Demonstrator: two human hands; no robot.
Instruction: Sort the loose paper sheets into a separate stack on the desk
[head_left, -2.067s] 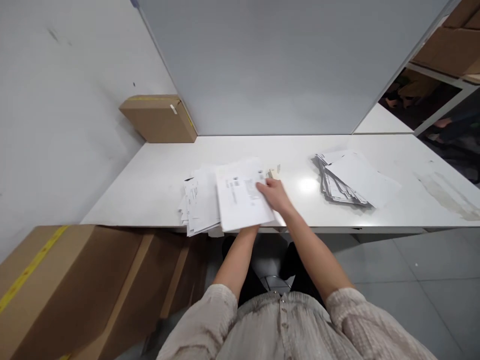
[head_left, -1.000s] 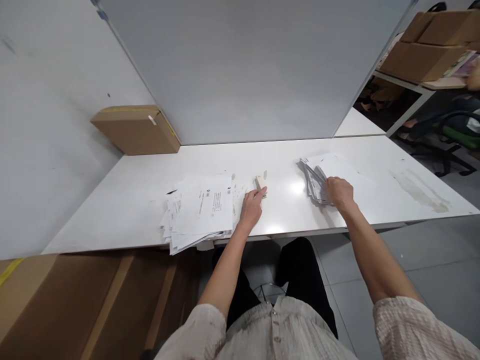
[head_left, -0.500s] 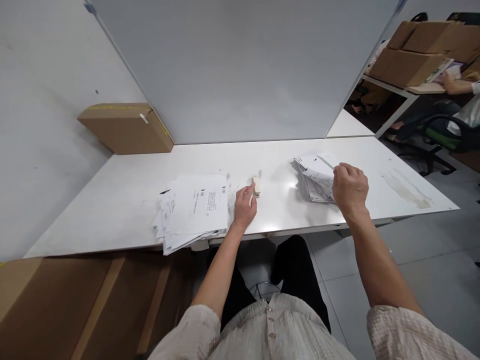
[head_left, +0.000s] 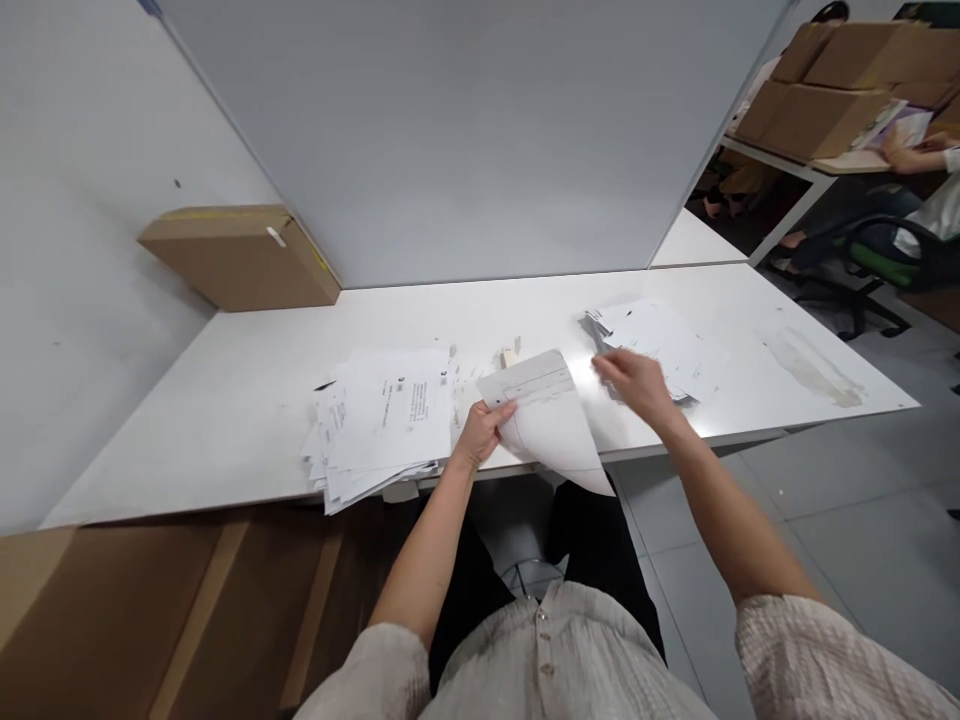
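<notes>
Head camera gives me the left hand [head_left: 480, 432] pinching one white sheet [head_left: 551, 430] by its top corner. It curls just right of the printed pile [head_left: 386, 415] and hangs half over the table [head_left: 247, 370] edge. The right hand [head_left: 637, 385] hovers further right of that pile, fingers loose, gripping nothing I can see, close to the second stack [head_left: 664, 335]. A small beige object [head_left: 510, 355] lies right of the pile, just behind the sheet.

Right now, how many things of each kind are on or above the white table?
Piles of white printed paper: 2
Loose white paper sheet, held by the left hand: 1
Brown cardboard box: 1
Small beige object: 1
Total: 5
</notes>
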